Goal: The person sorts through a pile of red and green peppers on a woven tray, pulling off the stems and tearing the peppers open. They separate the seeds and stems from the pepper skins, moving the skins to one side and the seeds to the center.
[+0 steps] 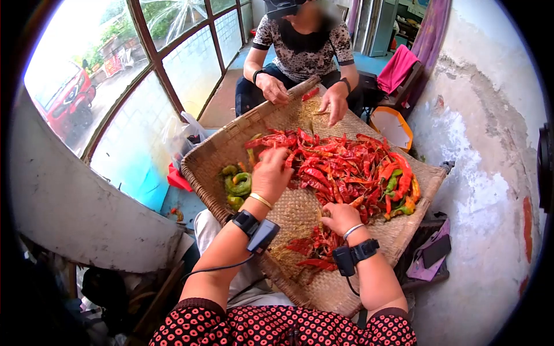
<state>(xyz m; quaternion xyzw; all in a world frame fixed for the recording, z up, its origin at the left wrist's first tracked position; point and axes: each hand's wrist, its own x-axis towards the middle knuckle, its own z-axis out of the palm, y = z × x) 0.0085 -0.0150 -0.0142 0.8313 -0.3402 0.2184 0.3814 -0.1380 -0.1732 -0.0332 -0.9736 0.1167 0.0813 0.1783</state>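
A wide woven basket tray (199, 179) holds a heap of dried red chili peppers (340, 164). My left hand (272, 173), slightly blurred, is over the heap's left edge with fingers curled down among the peppers; what they hold is hidden. Nearer to me, my right hand (341, 219) is closed, thumb against fingers, above a smaller patch of red chilies (314, 248); anything in its grip is too small to name. Green peppers (238, 184) lie against the tray's left side. Several green and orange peppers (404, 205) rest at the right end.
Across the tray sits another person (303, 46), both hands over its far edge. A windowed wall (193, 63) stands left, a peeling wall (479, 144) right. An orange-rimmed container (392, 127) and a phone on a pink cloth (437, 251) are beside the tray.
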